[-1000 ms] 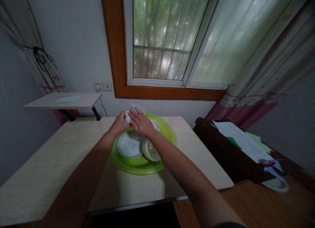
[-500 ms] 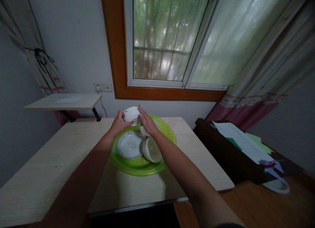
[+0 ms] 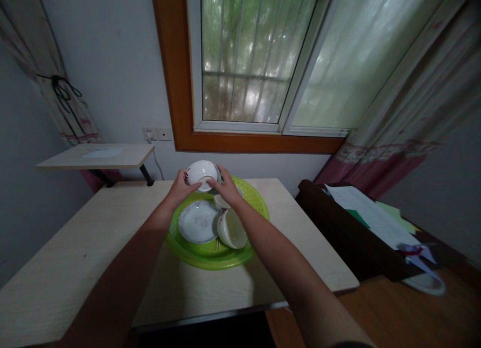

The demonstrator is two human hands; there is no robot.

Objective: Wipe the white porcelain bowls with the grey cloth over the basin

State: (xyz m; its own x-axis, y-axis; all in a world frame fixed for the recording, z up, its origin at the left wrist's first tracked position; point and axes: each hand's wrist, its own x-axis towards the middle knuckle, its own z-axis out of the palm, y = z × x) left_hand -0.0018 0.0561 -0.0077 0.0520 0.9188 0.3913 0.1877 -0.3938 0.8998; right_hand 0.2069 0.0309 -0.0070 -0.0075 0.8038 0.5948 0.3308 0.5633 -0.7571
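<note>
A white bowl (image 3: 202, 174) with red marks on its side is held above the far edge of a green plastic tray (image 3: 210, 262), its base tilted toward me. My left hand (image 3: 183, 188) grips its left side, thumb near the base. On the right side, my right hand (image 3: 226, 188) is closed around the bowl, thumb at the base; a strip of something grey-green, perhaps a cloth, shows between fingers and bowl. Below lie a white plate (image 3: 198, 222), a white bowl tipped on its side (image 3: 233, 230) and another bowl (image 3: 220, 202), partly hidden by my right hand.
The tray stands on a pale wooden table (image 3: 112, 223). A small raised shelf (image 3: 97, 156) with paper on it is at the back left. Beyond are a window and wall sockets (image 3: 157, 133). Papers lie on a dark brown piece of furniture (image 3: 334, 228) at right.
The held bowl has tipped so that its base faces me more. My right hand has turned from flat along the rim to gripping the bowl's side, thumb at the base.
</note>
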